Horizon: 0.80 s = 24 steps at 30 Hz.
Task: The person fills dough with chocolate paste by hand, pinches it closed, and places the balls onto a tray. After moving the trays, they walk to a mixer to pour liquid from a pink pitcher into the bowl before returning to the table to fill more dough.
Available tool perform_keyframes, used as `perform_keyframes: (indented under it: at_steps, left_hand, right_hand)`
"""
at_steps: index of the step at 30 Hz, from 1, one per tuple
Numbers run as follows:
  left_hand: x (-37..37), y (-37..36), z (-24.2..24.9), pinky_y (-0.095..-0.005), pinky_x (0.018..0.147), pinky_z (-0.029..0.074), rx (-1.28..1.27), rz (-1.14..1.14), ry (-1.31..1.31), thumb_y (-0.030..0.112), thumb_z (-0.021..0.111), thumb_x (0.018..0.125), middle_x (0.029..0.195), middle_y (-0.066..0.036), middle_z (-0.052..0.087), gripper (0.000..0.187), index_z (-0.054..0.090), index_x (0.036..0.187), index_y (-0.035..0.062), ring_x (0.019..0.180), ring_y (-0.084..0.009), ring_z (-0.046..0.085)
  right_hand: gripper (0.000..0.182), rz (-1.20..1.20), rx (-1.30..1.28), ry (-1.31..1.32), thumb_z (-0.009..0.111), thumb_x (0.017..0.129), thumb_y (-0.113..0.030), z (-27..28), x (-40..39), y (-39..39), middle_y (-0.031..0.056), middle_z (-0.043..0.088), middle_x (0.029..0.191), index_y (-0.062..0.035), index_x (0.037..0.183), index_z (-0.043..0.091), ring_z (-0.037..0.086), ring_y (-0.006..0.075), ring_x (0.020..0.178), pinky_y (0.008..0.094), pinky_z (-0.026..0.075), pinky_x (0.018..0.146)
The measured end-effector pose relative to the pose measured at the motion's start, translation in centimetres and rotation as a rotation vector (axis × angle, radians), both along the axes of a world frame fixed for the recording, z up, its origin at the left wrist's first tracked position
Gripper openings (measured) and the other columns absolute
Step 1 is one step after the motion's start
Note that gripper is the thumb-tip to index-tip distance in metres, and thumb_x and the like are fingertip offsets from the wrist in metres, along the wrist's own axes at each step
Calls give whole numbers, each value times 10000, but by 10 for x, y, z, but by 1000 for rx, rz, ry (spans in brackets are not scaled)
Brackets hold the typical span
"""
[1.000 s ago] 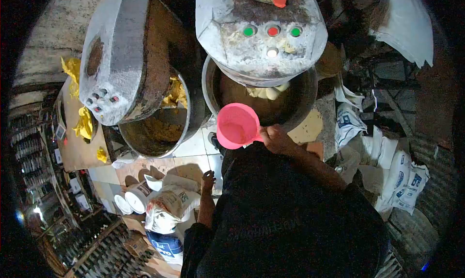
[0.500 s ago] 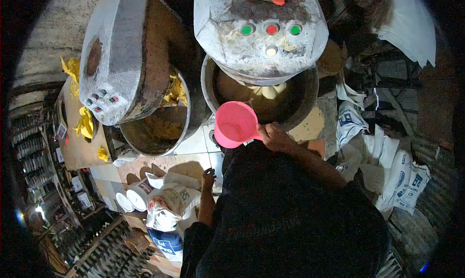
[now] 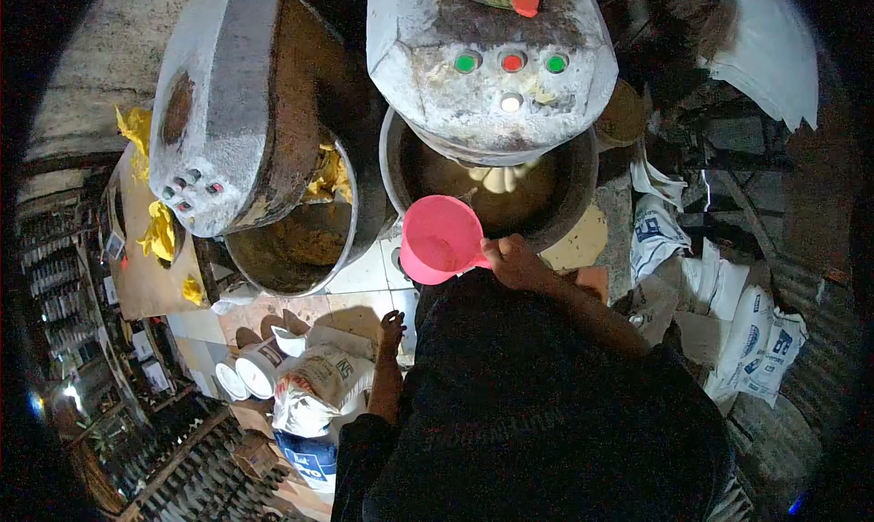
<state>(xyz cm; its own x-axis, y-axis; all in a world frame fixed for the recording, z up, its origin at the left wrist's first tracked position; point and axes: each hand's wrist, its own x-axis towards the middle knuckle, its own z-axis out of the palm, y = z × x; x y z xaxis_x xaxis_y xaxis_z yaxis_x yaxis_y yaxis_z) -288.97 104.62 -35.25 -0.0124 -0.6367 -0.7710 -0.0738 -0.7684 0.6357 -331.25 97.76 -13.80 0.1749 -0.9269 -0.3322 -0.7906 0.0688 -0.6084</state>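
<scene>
One head-worn camera, looking steeply down.

It looks from above the person's own dark-clothed torso (image 3: pixel 546 404) toward two dough mixers, the nearer mixing bowl (image 3: pixel 564 208) close ahead, tiled floor (image 3: pixel 364 290) below; wide fisheye view, dark at the corners. No second view shares the scene.

The right hand (image 3: pixel 512 260) is raised forward at chest height, its arm stretched out from the shoulder and its fingers curled shut in a grip. The left hand (image 3: pixel 392 323) hangs low by the hip, arm straight down, fingers loosely bent and holding nothing
</scene>
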Motion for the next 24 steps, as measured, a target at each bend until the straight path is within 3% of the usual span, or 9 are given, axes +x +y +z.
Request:
perform_keyframes:
  at_steps: [2, 4, 8, 10, 12, 17, 20, 21, 24]
  left_hand:
    - [-2, -2, -6, -310, 683, 508, -47, -124, -195, 211, 653, 858, 926, -99, 685, 352, 591, 1150, 26, 782, -172, 626]
    - [8, -2, -34, -321, 696, 504, -41, -307, -490, 218, 662, 847, 906, -100, 691, 322, 627, 1102, 24, 786, -182, 629]
    - [29, 7, -58, -319, 693, 490, -83, -221, -349, 244, 637, 853, 881, -93, 697, 307, 655, 1073, 31, 779, -183, 633]
    - [34, 6, -63, -308, 692, 486, -44, -243, -371, 282, 603, 870, 882, -84, 703, 339, 648, 1104, 40, 771, -175, 635]
    - [23, 11, -46, -306, 698, 495, 9, -246, -422, 306, 559, 884, 879, -73, 710, 346, 658, 1100, 54, 771, -173, 644]
    - [42, 27, -75, -309, 671, 506, -59, -291, -397, 296, 542, 887, 897, -60, 714, 329, 667, 1091, 70, 763, -164, 649]
    - [51, 33, -98, -306, 675, 502, -147, -471, -539, 276, 566, 872, 926, -68, 709, 311, 670, 1085, 75, 760, -157, 643]
    - [52, 35, -100, -309, 684, 500, -256, -519, -555, 276, 575, 865, 933, -72, 707, 310, 671, 1085, 80, 763, -160, 642]
    - [42, 37, -86, -318, 710, 495, -172, -253, -328, 292, 594, 842, 934, -86, 703, 313, 682, 1069, 95, 778, -182, 641]
  right_hand:
    - [365, -189, 396, -211, 413, 964, -210, 39, -3, -23, 288, 570, 1008, 57, 1166, 558, 554, 385, 954, 499, 465, 789]
    - [414, -156, 330, -141, 385, 976, -288, 36, -1, -15, 287, 560, 1078, 35, 1161, 565, 533, 408, 1026, 523, 439, 817]
    - [464, 63, -31, -108, 341, 992, -353, -28, -3, 9, 288, 574, 1082, 24, 1130, 572, 521, 451, 1039, 552, 405, 835]
    - [358, 52, -160, -101, 427, 922, -213, -32, 0, 8, 216, 580, 867, 51, 1117, 570, 546, 378, 778, 498, 424, 662]
    - [314, 75, -297, -60, 468, 890, -138, -37, 1, 10, 178, 584, 761, 61, 1111, 570, 559, 340, 646, 468, 435, 576]
    - [296, 141, -573, 18, 460, 905, -120, -42, 1, 13, 174, 586, 760, 57, 1115, 570, 555, 335, 645, 460, 436, 570]
    - [385, 197, -399, 90, 487, 860, -62, -30, 0, 15, 223, 622, 884, 118, 1199, 514, 582, 333, 774, 456, 458, 719]
    - [350, 181, -461, 85, 483, 874, -81, -36, 1, 17, 205, 615, 849, 96, 1172, 533, 572, 328, 734, 452, 451, 679]
    - [292, 155, -608, 72, 476, 903, -120, -50, 3, 17, 169, 606, 784, 50, 1120, 572, 554, 315, 658, 445, 440, 603]
